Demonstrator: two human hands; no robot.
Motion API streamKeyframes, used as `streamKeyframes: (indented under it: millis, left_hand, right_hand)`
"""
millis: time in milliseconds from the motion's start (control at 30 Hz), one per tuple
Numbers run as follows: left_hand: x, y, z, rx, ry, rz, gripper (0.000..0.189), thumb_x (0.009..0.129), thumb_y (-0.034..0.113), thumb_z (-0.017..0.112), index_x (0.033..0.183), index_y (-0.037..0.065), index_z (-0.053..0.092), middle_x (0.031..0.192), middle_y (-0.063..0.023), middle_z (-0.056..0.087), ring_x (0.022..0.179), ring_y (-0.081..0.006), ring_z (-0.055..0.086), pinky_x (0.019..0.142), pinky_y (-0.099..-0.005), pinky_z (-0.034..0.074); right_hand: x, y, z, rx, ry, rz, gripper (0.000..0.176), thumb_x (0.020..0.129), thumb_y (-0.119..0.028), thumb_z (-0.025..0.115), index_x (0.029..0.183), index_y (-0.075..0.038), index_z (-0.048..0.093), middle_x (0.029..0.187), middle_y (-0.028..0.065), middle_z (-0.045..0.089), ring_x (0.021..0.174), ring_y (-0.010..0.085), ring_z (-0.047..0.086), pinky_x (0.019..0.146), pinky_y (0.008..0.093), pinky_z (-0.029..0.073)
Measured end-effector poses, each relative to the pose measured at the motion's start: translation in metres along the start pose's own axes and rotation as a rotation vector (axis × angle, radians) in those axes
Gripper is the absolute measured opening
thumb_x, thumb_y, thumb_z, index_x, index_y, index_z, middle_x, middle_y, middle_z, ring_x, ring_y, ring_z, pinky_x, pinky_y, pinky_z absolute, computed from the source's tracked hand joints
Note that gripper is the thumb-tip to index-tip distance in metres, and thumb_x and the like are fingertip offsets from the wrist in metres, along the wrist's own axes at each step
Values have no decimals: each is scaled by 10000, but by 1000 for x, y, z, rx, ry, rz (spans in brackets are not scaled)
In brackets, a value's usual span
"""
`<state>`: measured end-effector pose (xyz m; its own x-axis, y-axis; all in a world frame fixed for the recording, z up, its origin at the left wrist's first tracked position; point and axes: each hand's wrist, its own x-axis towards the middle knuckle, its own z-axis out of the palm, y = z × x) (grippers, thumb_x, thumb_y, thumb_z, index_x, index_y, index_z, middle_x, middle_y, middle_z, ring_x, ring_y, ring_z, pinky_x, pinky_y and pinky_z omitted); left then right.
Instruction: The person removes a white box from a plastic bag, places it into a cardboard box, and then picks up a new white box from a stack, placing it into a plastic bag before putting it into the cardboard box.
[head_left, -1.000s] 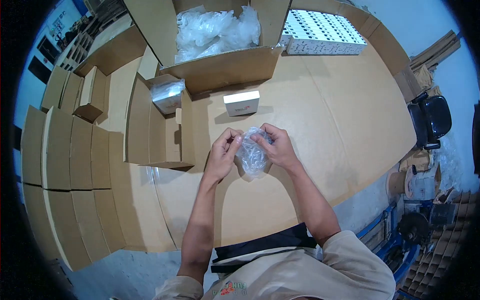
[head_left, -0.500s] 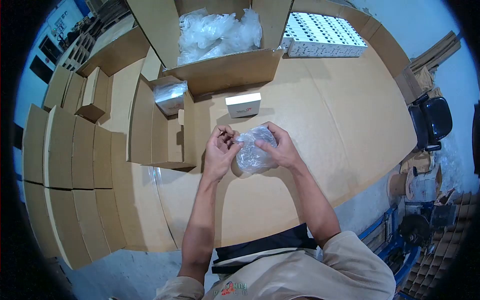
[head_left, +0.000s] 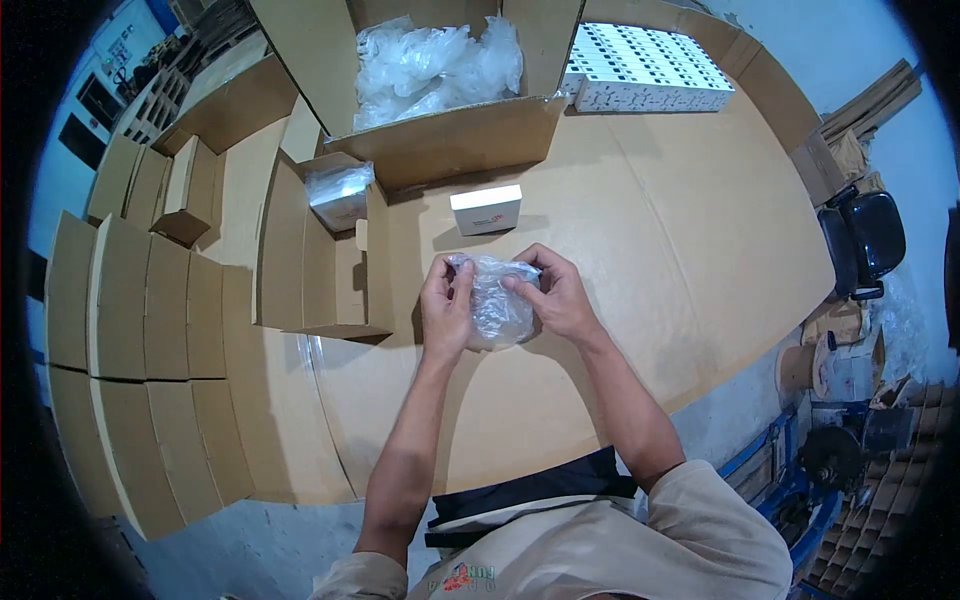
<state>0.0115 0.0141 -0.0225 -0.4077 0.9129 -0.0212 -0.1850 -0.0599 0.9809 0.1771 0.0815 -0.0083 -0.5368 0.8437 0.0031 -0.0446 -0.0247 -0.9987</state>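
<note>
Between my hands is a crumpled clear plastic bag (head_left: pixel 500 305), held above the cardboard-covered table. My left hand (head_left: pixel 446 305) pinches its upper left edge between thumb and fingers. On the other side, my right hand (head_left: pixel 556 298) grips the bag's upper right edge, thumb across the front. Just beyond the hands a small white box (head_left: pixel 486 210) rests on the table. To the left stands an open cardboard carton (head_left: pixel 350 290), with a plastic-wrapped white box (head_left: pixel 340 195) at its far end.
A large open carton (head_left: pixel 460 140) at the back holds a heap of clear plastic bags (head_left: pixel 435 70). Rows of white boxes (head_left: pixel 655 95) stand at the back right. Several brown cartons (head_left: pixel 165 310) are stacked along the left edge. A black chair (head_left: pixel 868 235) is off to the right.
My left hand has moved right and taken hold of the bag's left edge. The bag has shifted slightly left, and my right hand keeps its grip.
</note>
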Motion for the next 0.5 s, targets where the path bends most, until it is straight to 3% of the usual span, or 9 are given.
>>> streamKeyframes:
  millis: [200,300,500]
  left_hand:
    - [-2,4,9,37,79,181,168,1031,175,650,1075,34,570,893,4,606,785,-53,542,686,-238,464]
    - [-4,12,8,112,80,242,212,1003,201,703,1031,32,578,854,10,592,754,-49,519,652,-236,441]
    - [-6,13,0,175,41,176,242,1006,223,700,911,35,582,812,24,572,746,-47,492,637,-231,411]
  right_hand:
    - [0,-2,-3,185,52,-126,174,925,-55,753,1037,-29,622,964,20,655,914,89,603,835,269,506]
    - [-3,-6,-3,264,-2,-64,148,939,-93,746,1023,-46,633,951,-1,646,924,79,590,844,265,488]
    - [-2,6,-8,241,9,10,86,987,-124,693,995,-49,651,911,-30,629,872,62,561,804,255,462]
